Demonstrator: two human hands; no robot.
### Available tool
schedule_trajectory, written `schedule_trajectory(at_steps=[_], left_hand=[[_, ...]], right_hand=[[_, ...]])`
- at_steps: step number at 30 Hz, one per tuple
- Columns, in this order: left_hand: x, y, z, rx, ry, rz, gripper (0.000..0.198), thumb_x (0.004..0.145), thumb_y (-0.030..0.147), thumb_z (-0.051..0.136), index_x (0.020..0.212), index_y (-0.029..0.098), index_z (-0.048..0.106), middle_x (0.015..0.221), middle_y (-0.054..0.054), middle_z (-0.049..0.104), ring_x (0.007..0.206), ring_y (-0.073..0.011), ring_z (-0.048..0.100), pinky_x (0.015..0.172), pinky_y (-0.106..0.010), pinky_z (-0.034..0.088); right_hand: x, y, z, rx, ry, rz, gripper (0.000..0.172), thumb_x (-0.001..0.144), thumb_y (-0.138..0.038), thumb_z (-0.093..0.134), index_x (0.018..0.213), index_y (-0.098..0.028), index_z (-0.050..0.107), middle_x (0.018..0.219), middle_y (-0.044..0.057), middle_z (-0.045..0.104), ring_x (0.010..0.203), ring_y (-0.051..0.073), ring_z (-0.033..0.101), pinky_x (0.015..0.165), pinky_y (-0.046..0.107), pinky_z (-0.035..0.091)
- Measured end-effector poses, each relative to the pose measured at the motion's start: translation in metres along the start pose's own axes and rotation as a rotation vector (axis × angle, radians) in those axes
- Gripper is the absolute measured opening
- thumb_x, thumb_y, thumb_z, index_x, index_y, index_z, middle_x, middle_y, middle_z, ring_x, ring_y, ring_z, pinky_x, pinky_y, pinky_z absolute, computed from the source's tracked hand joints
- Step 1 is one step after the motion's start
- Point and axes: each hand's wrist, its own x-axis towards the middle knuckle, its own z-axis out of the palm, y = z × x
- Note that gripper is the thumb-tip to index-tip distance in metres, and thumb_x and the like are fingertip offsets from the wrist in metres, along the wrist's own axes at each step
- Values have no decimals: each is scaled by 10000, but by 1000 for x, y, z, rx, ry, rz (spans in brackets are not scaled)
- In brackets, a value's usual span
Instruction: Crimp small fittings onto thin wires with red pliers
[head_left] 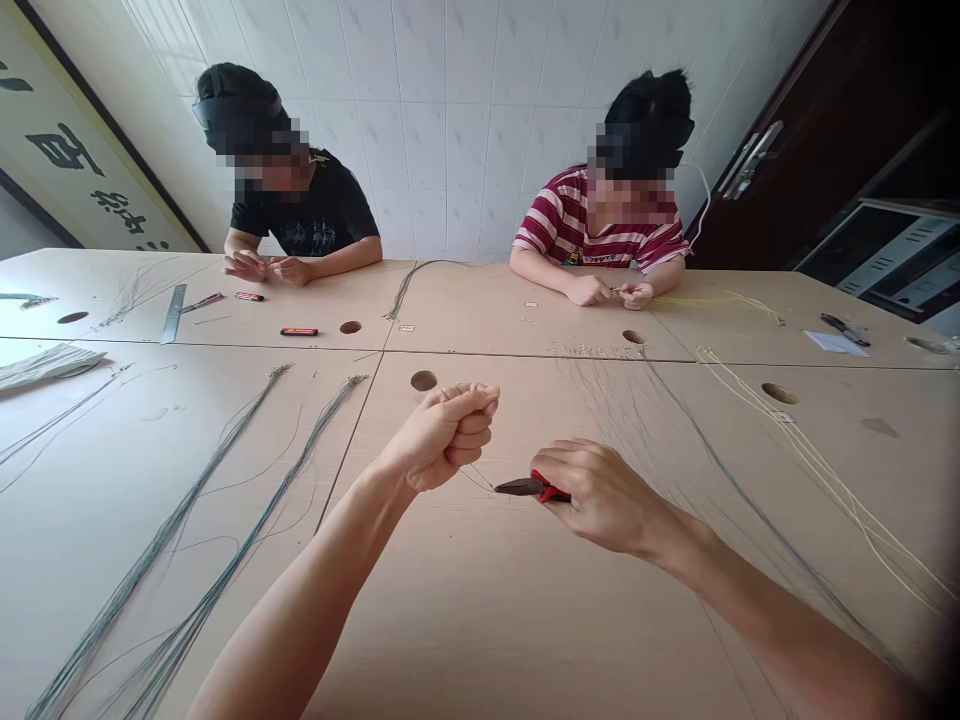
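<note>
My left hand (454, 432) is closed in a fist above the table, and a thin wire (480, 477) runs from beneath it. My right hand (600, 495) grips red-handled pliers (534, 487), their dark jaws pointing left. The wire's lower end meets the tip of the jaws; whether they clamp it is too small to tell. To the left lie two long bundles of grey-green wires (217, 470) (281, 500) with small metal ends. Right of my right hand, loose thin wires (604, 400) and a bluish strand (720, 455) stretch across the table.
Two people (300, 205) (611, 220) sit across the table (480, 620), their hands on small work. A steel ruler (173, 313), red-and-black cylinders (299, 332) and cable holes (424, 380) lie toward the far side. Yellowish wires (817, 465) and a marker (844, 328) are at right.
</note>
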Motion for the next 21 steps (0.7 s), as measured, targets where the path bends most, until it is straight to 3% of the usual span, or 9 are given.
schedule_trajectory(at_steps=[7,10,12,14,16,18,21], left_hand=[[12,-7,-8,-106,3,40,252,854,228,646,661,151,504,517,110,179,379,-13,163,309,-99,148],[8,-6,-10,-145,-60,123,241,865,255,643,675,144,544,555,59,419,442,-24,415,427,-114,402],[0,-3,-12,-96,-104,172,273,869,295,644,657,135,579,800,-34,643,709,-88,626,710,-204,549],[-12,3,-13,48,-84,202,253,868,339,648,716,136,664,1103,-88,684,1007,-174,649,933,-290,518],[-29,12,-15,275,3,192,241,876,379,635,909,165,740,1228,-97,662,1125,-216,617,990,-316,489],[-51,19,-19,523,99,174,284,886,395,615,1038,194,747,1259,-97,656,1122,-222,620,987,-301,484],[-95,16,-29,774,129,145,243,844,358,667,1036,242,761,1200,-80,688,1032,-240,648,922,-308,518]], right_hand=[[0,9,4,12,-17,47,260,780,-74,513,646,-205,333,577,-34,460,552,111,347,543,247,250],[-2,15,3,43,0,113,259,831,-115,498,641,-206,347,584,-32,459,548,110,358,537,240,263],[-3,19,1,53,16,138,282,872,-156,483,629,-208,348,583,-29,453,546,112,364,531,242,267],[-6,21,0,51,16,156,295,887,-180,478,623,-210,350,588,-26,454,552,115,379,533,244,272],[-8,23,-2,42,-2,183,283,882,-181,482,629,-211,359,596,-25,460,557,118,393,534,244,277],[-11,25,-3,27,-26,216,255,861,-165,488,638,-213,373,598,-27,464,557,121,400,530,243,274],[-15,31,-4,3,-55,265,218,817,-123,480,645,-214,381,592,-29,463,551,123,392,520,240,260]])
